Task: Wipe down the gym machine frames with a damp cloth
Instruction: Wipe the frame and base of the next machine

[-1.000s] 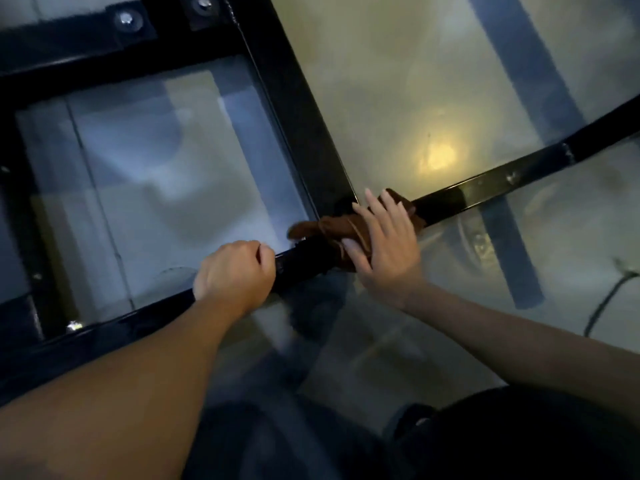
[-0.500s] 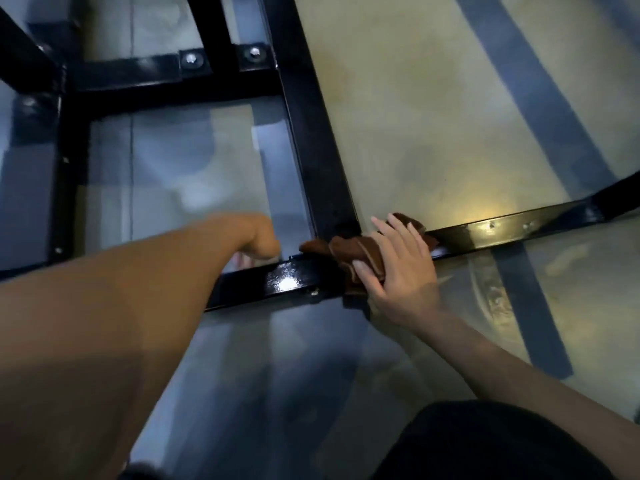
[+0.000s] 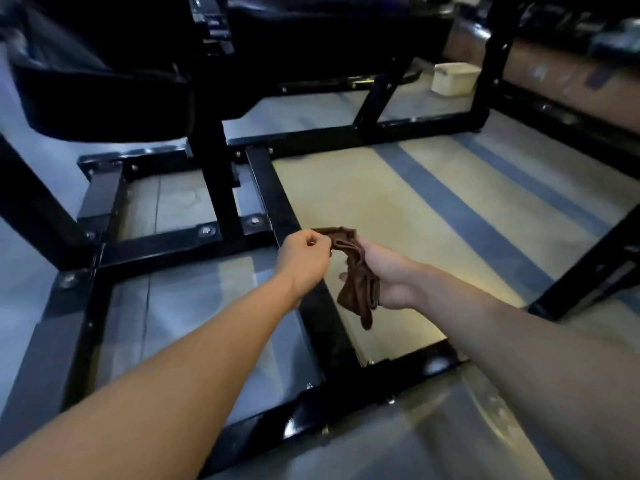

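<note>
1. both hands at frame centre, raised off the black frame (image 3: 277, 202): left hand (image 3: 304, 256) pinches the brown cloth (image 3: 356, 278); right hand (image 3: 388, 275) grips it.
2. bare floor (image 3: 398, 209) opens at right.
3. cloth crumpled, one end hanging.

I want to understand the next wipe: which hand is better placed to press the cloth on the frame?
Probably the right hand: most of the brown cloth lies in it. The left hand only pinches one corner.
</note>
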Demonstrator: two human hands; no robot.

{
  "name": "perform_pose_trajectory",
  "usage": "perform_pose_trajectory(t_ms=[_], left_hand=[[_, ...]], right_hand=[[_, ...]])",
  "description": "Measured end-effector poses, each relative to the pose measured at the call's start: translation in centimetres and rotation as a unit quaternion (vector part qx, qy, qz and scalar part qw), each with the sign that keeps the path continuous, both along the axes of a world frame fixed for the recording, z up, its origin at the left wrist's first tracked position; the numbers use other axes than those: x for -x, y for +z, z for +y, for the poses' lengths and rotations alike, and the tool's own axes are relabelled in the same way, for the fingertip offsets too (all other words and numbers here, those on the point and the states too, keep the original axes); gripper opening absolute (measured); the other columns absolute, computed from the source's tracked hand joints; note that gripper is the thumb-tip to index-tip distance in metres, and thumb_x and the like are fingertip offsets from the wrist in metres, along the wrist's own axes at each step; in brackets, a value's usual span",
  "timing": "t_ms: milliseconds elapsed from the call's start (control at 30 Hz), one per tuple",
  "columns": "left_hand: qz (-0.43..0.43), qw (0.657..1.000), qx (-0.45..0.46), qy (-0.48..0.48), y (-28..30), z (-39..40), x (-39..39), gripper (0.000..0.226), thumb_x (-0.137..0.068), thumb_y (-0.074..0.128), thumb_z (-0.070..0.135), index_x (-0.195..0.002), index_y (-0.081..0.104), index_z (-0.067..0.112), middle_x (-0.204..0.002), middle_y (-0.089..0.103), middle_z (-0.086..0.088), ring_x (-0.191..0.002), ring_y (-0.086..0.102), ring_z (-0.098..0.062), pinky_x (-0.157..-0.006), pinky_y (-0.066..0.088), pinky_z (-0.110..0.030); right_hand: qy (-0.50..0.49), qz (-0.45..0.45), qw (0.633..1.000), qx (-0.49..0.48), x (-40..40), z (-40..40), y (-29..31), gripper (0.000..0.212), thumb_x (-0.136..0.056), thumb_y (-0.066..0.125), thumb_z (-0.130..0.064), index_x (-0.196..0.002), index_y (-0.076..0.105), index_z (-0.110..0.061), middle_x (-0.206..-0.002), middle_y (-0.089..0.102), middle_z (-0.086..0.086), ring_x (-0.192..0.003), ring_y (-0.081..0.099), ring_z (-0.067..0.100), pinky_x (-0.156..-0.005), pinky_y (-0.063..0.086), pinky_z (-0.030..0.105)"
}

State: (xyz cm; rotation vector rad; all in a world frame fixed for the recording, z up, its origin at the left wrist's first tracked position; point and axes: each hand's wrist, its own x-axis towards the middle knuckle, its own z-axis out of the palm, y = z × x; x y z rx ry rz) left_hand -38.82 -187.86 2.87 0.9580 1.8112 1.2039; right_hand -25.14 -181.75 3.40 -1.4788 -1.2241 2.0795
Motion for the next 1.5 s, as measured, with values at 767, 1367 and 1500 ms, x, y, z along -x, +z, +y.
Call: perform_pose_trajectory(t_ms=[767, 1367, 1500], left_hand=[[-0.169, 0.984, 0.016, 0.049, 2.5, -2.7, 5.6, 0.030, -0.112, 0.039, 0.019, -0.129, 0.063, 0.021, -0.114, 0.074, -0.007, -0.095, 0.071, -0.023, -0.070, 0.059, -0.037], [-0.215, 0.965, 0.006, 0.149, 2.2, -5.9, 10.9, 0.027, -0.105, 0.038, 0.006, -0.110, 0.062, 0.016, -0.108, 0.071, -0.007, -0.102, 0.068, -0.024, -0.075, 0.055, -0.036], [-0.214, 0.970, 0.012, 0.112, 2.5, -5.8, 11.3, 0.018, -0.103, 0.056, 0.019, -0.119, 0.064, 0.016, -0.113, 0.074, -0.008, -0.103, 0.070, -0.023, -0.078, 0.056, -0.035]], right_hand=[[0.052, -0.101, 0.930, -0.349, 1.3, -1.0, 2.4, 0.038, -0.109, 0.051, -0.036, -0.107, 0.071, -0.003, -0.099, 0.073, 0.010, -0.093, 0.069, 0.025, -0.078, 0.057, 0.038], [-0.106, 0.029, 0.972, -0.210, -1.9, 0.8, 3.5, 0.033, -0.112, 0.039, -0.040, -0.116, 0.067, -0.022, -0.091, 0.069, -0.001, -0.076, 0.060, 0.012, -0.063, 0.040, 0.028], [-0.096, 0.003, 0.975, -0.202, -1.6, 0.8, 3.4, 0.026, -0.109, 0.048, -0.040, -0.112, 0.065, -0.019, -0.091, 0.066, -0.002, -0.073, 0.056, 0.011, -0.068, 0.041, 0.026]])
